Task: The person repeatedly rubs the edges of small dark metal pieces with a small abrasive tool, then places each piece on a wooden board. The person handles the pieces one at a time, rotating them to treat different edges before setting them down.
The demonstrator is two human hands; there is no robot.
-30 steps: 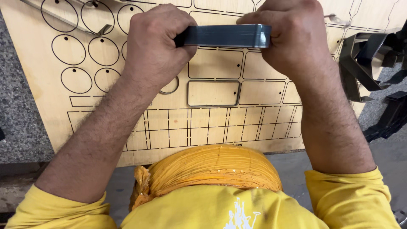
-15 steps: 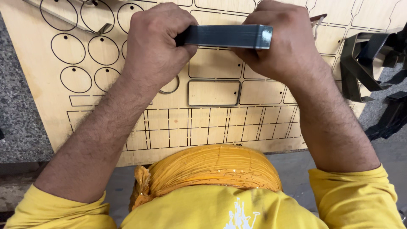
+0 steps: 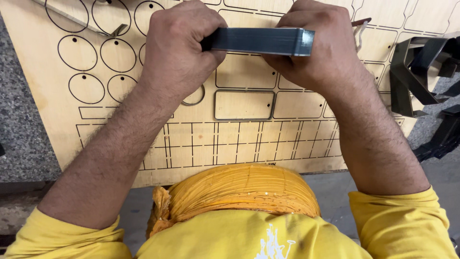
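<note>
Left hand point(image 3: 179, 48) clenched around the left end of a flat dark grey metal strip point(image 3: 261, 41), fingers curled fully shut over it. Right hand point(image 3: 318, 48) closed on the strip's right end, fingers wrapped underneath, the cut end poking out just past the knuckles. Strip held level across the far middle of a pale plywood sheet point(image 3: 38, 72) laser-cut with ovals toward its left edge, rounded rectangles in the middle and a grid of small squares along the near edge. One rounded rectangular slot lined with a metal band point(image 3: 244, 105), just below the hands. Black bent metal pieces point(image 3: 414, 72) off the sheet's right edge on a speckled grey floor point(image 3: 19, 124). Yellow sleeves point(image 3: 402, 220) at the near edge.
</note>
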